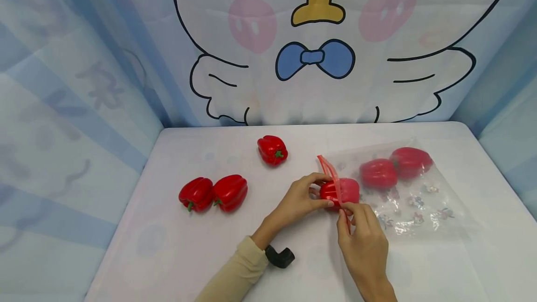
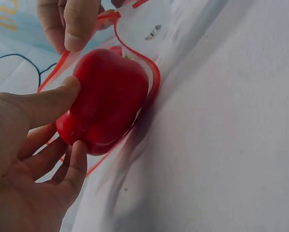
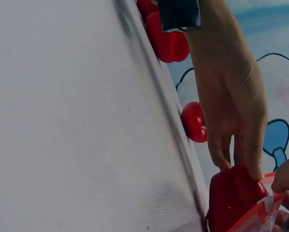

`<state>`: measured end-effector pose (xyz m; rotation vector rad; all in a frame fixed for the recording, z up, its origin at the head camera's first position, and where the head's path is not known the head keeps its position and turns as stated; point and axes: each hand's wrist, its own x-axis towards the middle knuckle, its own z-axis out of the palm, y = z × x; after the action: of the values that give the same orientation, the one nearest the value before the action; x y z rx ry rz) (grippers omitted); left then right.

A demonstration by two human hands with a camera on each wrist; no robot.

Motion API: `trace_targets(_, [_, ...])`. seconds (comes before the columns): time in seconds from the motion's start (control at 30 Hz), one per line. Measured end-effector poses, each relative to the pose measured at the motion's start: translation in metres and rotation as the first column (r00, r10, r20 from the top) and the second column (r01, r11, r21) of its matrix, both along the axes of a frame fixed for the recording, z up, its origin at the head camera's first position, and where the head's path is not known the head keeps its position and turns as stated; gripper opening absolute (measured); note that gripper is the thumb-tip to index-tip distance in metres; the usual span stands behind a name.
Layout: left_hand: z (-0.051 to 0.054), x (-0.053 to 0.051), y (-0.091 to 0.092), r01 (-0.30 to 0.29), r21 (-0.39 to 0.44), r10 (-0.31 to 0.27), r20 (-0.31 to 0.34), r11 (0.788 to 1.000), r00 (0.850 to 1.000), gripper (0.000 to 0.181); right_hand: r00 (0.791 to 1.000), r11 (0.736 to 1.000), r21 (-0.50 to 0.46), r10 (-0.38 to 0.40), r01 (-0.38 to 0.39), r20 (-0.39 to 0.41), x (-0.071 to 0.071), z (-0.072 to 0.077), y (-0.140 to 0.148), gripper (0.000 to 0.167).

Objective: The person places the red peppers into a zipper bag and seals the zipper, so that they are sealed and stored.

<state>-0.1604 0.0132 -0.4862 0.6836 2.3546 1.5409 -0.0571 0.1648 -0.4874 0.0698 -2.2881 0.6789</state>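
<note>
My left hand [image 1: 299,197] grips a red bell pepper [image 2: 108,99] at the mouth of a clear plastic bag [image 1: 419,220]. In the left wrist view, thumb and fingers press its near end while its far end sits inside the opening. The bag's red edge strip [image 1: 337,185] crosses over the pepper in the head view. My right hand [image 1: 366,241] pinches that strip on the near side of the mouth. Farther inside the bag lie two more red peppers, one pepper [image 1: 378,173] touching the other pepper [image 1: 412,161].
On the white table [image 1: 155,255], two red peppers lie side by side at the left, the outer pepper [image 1: 196,194] and the inner pepper [image 1: 230,192]. Another pepper [image 1: 272,150] lies behind them. A printed curtain [image 1: 310,97] hangs along the table's back edge.
</note>
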Motion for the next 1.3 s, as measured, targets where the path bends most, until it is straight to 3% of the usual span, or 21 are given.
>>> trace_targets(0.17, [-0.002, -0.001, 0.002, -0.044, 0.060, 0.042, 0.047, 0.997, 0.998, 0.055, 1.000, 1.000, 0.005, -0.005, 0.005, -0.005, 0.000, -0.001, 0.000, 0.016])
trace_targets(0.27, [-0.004, -0.002, 0.003, -0.071, 0.103, 0.063, 0.082, 0.992, 0.995, 0.054, 0.999, 1.000, 0.014, -0.015, 0.014, 0.033, 0.001, -0.001, 0.001, 0.015])
trace_targets(0.53, [-0.006, -0.005, 0.009, -0.057, 0.201, 0.026, 0.151, 0.978, 0.988, 0.051, 0.997, 0.999, 0.026, -0.022, 0.021, 0.074, 0.002, 0.001, 0.001, 0.016])
trace_targets(0.77, [-0.005, -0.002, 0.015, -0.033, 0.127, 0.017, 0.128, 0.991, 0.992, 0.051, 1.000, 0.998, 0.061, -0.013, 0.013, -0.004, 0.000, -0.002, 0.002, 0.016])
trace_targets(1.03, [-0.005, 0.001, 0.021, -0.010, 0.054, 0.007, 0.066, 0.998, 0.998, 0.050, 0.996, 1.000, 0.009, -0.010, 0.011, -0.087, -0.002, -0.001, 0.000, 0.018])
trace_targets(1.17, [-0.005, 0.001, 0.021, 0.031, 0.058, -0.034, 0.051, 0.998, 0.998, 0.051, 0.996, 1.000, 0.008, -0.008, 0.009, -0.089, -0.001, -0.002, 0.000, 0.018])
trace_targets(1.3, [-0.006, 0.001, 0.019, 0.045, 0.069, -0.051, 0.081, 0.997, 0.995, 0.053, 0.998, 1.000, 0.016, -0.007, 0.008, -0.065, -0.001, -0.002, 0.000, 0.018])
